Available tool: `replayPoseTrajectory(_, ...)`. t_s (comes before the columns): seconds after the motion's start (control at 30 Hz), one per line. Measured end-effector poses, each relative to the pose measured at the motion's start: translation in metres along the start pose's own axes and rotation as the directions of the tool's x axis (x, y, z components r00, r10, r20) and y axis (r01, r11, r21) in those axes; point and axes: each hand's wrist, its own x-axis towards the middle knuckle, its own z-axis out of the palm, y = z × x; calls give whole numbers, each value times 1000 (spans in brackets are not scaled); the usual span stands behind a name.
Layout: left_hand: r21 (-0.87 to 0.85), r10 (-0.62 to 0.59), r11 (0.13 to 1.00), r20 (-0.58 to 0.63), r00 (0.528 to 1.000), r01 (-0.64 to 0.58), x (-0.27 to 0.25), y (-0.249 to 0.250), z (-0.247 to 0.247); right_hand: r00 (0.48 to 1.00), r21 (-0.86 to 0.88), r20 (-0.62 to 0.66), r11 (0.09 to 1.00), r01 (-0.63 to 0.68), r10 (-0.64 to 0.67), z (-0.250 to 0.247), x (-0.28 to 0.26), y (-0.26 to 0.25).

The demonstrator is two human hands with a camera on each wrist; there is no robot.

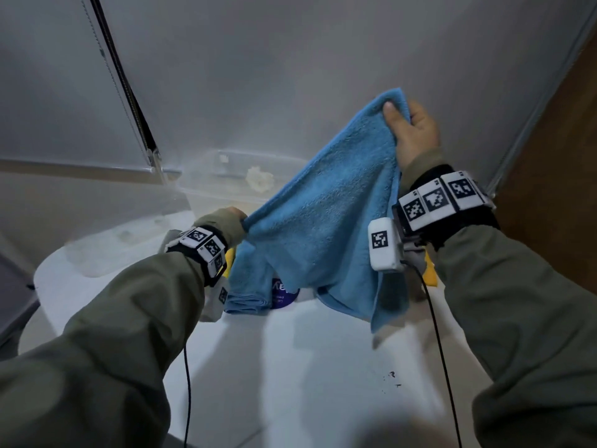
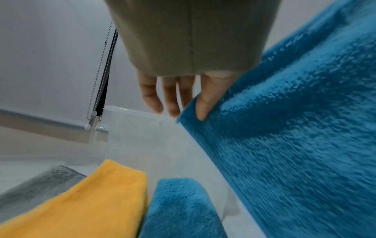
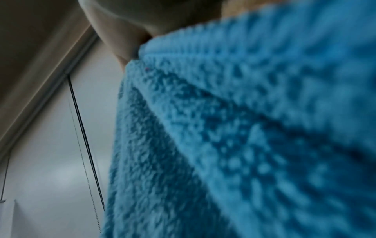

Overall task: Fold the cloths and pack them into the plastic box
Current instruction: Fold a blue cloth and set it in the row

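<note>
**Head view: blue cloth lifted by two corners, ready for its first fold**

Head view, near to far. At 6 o'clock the white desk (image 1: 290, 367) lies bare between the two sleeved arms. Just beyond, around the centre, the blue cloth (image 1: 323, 221) hangs in the air, stretched on a slant. The left hand (image 1: 237, 215) pinches its lower corner at about 9 o'clock of the cloth; the left wrist view shows one finger lying on the edge while the other fingers (image 2: 150, 96) stand straight and free. The right hand (image 1: 415, 130) is closed round the upper corner at 1 o'clock, thumb on the front face. Under the hanging cloth lie a second blue cloth (image 1: 248, 295), folded, a yellow cloth (image 2: 91, 201) and a grey cloth (image 2: 36, 190). Farther off, at 11 o'clock, stands the clear plastic box (image 1: 226, 185); something pale lies in it, too blurred to name.

To fold well, I would level the two hands so the top edge runs straight, let the cloth hang free of creases, then bring corner to corner and match the edges before laying it down. The left pinch looks light; a firmer hold would stop the corner slipping. Keep the hanging hem off the folded pile so it isn't dragged askew.
</note>
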Motion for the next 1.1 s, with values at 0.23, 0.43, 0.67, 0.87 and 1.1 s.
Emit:
replayPoseTrajectory(0.23, -825, -83, 527, -288, 954, -203, 13, 13, -6, 901, 98, 417, 980, -175, 120, 13, -10, -1)
replayPoseTrajectory(0.43, -910, 141, 165, -359, 922, -380, -10, 56, -29, 825, -156, 516, 972, -174, 231, 26, -11, 16)
replayPoseTrajectory(0.67, -928, 232, -161, -367, 901, -336, -26, 75, -38, 910, -187, 362, 972, -142, 203, 38, -18, 36)
replayPoseTrajectory(0.87, -925, 221, -157, -373, 901, -345, -26, 79, -43, 929, -275, 304, 953, -124, 209, 41, -24, 41)
replayPoseTrajectory(1.1, -890, 230, -65, -454, 861, -452, -23, 72, -36, 929, -223, 314, 967, -127, 195, 41, -24, 43)
